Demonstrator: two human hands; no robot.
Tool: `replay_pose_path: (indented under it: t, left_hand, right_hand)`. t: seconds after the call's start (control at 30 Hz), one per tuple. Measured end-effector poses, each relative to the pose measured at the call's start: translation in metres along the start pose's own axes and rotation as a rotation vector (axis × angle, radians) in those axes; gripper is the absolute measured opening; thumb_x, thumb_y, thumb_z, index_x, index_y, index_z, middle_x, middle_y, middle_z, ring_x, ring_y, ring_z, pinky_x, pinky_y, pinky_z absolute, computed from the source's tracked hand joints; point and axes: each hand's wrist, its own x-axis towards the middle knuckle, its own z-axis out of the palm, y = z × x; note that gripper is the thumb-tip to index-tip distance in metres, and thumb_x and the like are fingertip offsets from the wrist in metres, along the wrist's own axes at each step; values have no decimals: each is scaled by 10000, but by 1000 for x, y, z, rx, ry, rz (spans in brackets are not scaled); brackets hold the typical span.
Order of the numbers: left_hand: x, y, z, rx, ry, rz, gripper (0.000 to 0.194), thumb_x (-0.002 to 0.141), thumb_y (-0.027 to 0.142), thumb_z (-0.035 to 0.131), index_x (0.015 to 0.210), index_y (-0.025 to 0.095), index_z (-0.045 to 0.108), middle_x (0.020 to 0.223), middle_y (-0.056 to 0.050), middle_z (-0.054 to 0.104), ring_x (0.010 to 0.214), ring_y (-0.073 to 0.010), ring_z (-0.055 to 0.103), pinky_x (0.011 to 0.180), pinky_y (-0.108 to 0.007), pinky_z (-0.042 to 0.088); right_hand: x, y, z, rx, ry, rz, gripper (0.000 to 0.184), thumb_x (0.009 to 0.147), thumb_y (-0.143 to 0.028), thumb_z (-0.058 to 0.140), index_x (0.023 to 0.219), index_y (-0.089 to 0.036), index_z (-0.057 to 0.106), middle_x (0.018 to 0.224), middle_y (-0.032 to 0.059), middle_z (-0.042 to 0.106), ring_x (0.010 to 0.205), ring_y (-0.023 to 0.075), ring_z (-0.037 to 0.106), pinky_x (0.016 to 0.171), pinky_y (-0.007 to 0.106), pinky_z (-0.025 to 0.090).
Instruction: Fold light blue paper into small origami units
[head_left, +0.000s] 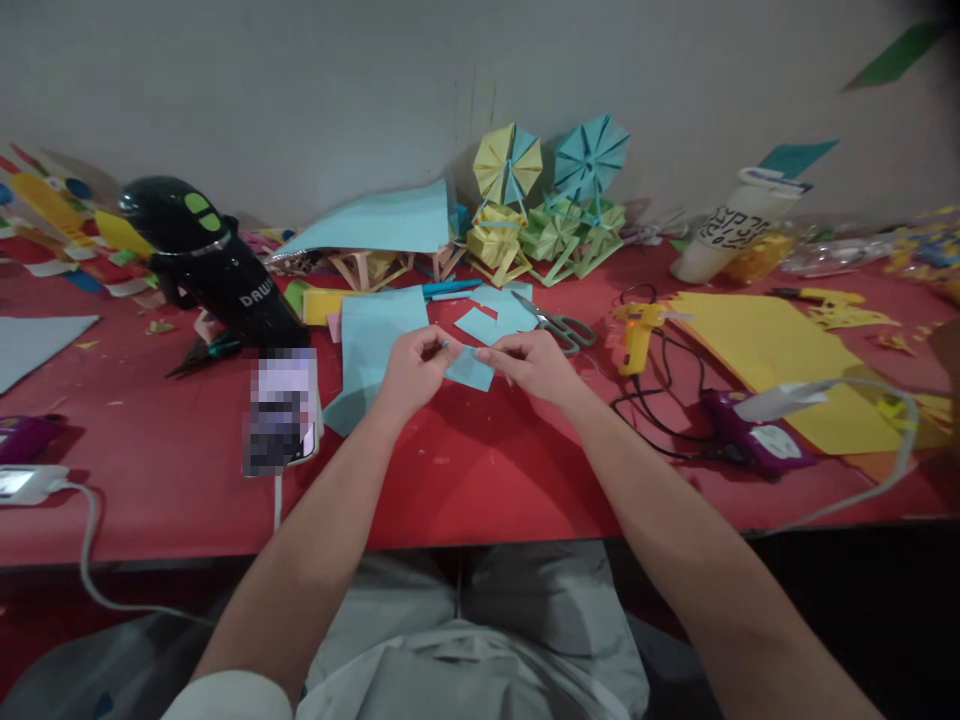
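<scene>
Light-blue paper piece (pixel 471 374) is btwn the two hands, held just above the counter (pixel 487 490). L hand (pixel 420 368) & R hand (pixel 534 366) each have thumb + index pinching its upper edge, one per side; other fingers curled in, partly hidden. Two-sided grip prob. keeps the small piece taut & steady for fine work; exact fold under fingertips too small to tell.

Just L of the L fingers, partly behind that forearm: big blue sheet (pixel 384 325), prob. kept close as stock. Just beyond the fingers: loose blue cutouts (pixel 496 308), w/ scissors (pixel 562 326) beside them, handles toward R hand, prob. for quick pickup. Blue pens (pixel 451 288) lie farther beyond.

R of R fingers, well apart: yellow glue gun (pixel 637 338), its light lit, cord trailing near purple power strip (pixel 757 436); prob. parked off to the side so heat & cord don't foul the paper. Yellow sheets (pixel 787 360) past it.

L of L fingers: smartphone (pixel 282 415), screen lit, prob. put there for easy glances; black bottle (pixel 225 265) behind it.

Farthest beyond the fingers, by the wall: folded paper models (pixel 508 165), prob. set back for safety.
</scene>
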Motion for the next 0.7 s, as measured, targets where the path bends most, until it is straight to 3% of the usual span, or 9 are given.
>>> replay_pose_path:
  t: [0.13,0.3,0.4,0.53,0.7]
  left_hand:
    - [-1,0,0,12,-14,20,168,809,297,620,695,173,620,624,10,560,592,-108,456,583,-257,376]
    - [-4,9,1,74,-118,5,171,804,331,628,742,176,668,585,25,531,549,-99,396,538,-250,316]
    - [-5,11,1,99,-163,-10,176,793,331,629,720,178,679,599,19,559,554,-100,398,544,-255,310]
    - [-4,8,2,77,-128,-33,155,755,281,640,639,179,638,594,17,570,576,-107,436,569,-257,341]
    - [-4,7,1,84,-105,-31,173,763,315,642,652,183,659,631,-1,634,597,-119,494,589,-262,382]
  right_hand:
    - [0,2,2,42,19,-17,405,797,-541,664,755,-141,712,506,-42,420,479,72,296,468,263,227]
    - [-2,3,-2,31,-16,-37,392,804,-512,663,720,-134,723,492,-52,359,487,68,246,476,274,195]
    - [-2,3,-3,21,-40,-76,350,802,-489,669,735,-150,729,533,-34,438,519,80,311,501,273,241]
    - [-1,1,-1,-9,-59,-121,320,813,-479,659,743,-170,710,664,7,561,601,104,423,559,273,316]
    - [-1,-1,-2,-41,-22,-150,372,826,-514,639,683,-172,675,631,4,548,585,109,418,569,281,323]
